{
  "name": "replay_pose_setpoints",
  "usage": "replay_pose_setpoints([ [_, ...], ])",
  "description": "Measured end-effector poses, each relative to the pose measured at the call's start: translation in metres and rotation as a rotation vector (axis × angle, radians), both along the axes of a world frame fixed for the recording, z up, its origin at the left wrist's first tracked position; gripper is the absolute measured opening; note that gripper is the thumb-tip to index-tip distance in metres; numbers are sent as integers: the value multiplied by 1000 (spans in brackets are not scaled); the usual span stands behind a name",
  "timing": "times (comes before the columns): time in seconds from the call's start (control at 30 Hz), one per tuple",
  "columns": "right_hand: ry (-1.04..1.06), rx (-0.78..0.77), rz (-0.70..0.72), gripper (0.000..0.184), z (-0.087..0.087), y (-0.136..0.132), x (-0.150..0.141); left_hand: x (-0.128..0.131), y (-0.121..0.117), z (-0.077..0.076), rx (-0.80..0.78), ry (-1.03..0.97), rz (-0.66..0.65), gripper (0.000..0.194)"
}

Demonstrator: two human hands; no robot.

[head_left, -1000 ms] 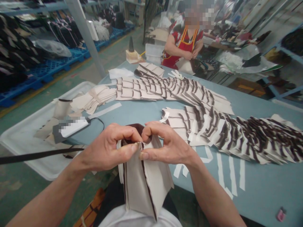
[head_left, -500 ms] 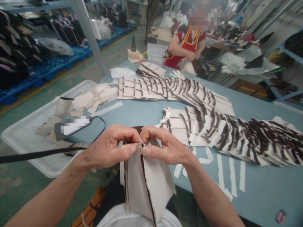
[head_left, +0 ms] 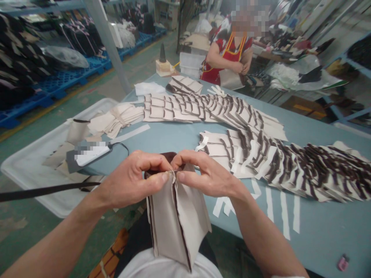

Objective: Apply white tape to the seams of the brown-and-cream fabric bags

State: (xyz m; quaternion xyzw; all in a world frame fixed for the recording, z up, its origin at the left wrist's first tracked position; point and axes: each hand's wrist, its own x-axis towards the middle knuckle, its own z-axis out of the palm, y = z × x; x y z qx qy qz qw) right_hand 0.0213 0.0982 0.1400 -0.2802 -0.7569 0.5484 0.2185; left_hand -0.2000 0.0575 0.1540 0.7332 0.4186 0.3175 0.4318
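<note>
My left hand (head_left: 136, 179) and my right hand (head_left: 204, 173) meet over my lap, each pinching the top edge of a cream fabric piece (head_left: 165, 220) with dark brown seam edges. The thumbs and forefingers almost touch at the upper end of its middle seam. From there the piece hangs down to my white top, its sides spread apart. A dark brown inner side shows behind the fingers. The other fingers are curled and partly hidden.
On the blue-grey table (head_left: 327, 235) lie overlapping rows of cream pieces (head_left: 214, 143), white strips (head_left: 284, 216) and a small pink tool (head_left: 343, 262). A white plastic tub (head_left: 37, 150) stands at left, a dark strap (head_left: 49, 191) crossing it. Across the table a co-worker (head_left: 228, 58) handles a pale piece.
My fingertips have shifted slightly up along the top edge, and the right thumb has moved a little off the seam. The co-worker's pale piece has moved lower.
</note>
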Motion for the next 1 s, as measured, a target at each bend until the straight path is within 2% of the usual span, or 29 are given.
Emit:
replay_pose_setpoints([
  [0.17, -60, 83, 33, 10, 12, 14, -1, 1, -4, 8, 92, 150, 85, 24],
  [0.33, -77, 409, 24, 9, 12, 22, -3, 1, -5, 5, 180, 269, 144, 28],
  [0.43, -85, 524, 8, 8, 10, 20, -4, 2, -6, -1, 201, 303, 162, 30],
  [0.63, -161, 496, -51, 6, 1, 12, -7, 3, -5, -11, 136, 249, 157, 28],
  [0.9, -338, 492, -130, 8, -1, -1, -8, -10, 1, -15, -38, 161, -57, 29],
  [1.0, -372, 510, -133, 7, -1, -1, -8, -12, 5, -18, -105, 149, -63, 25],
])
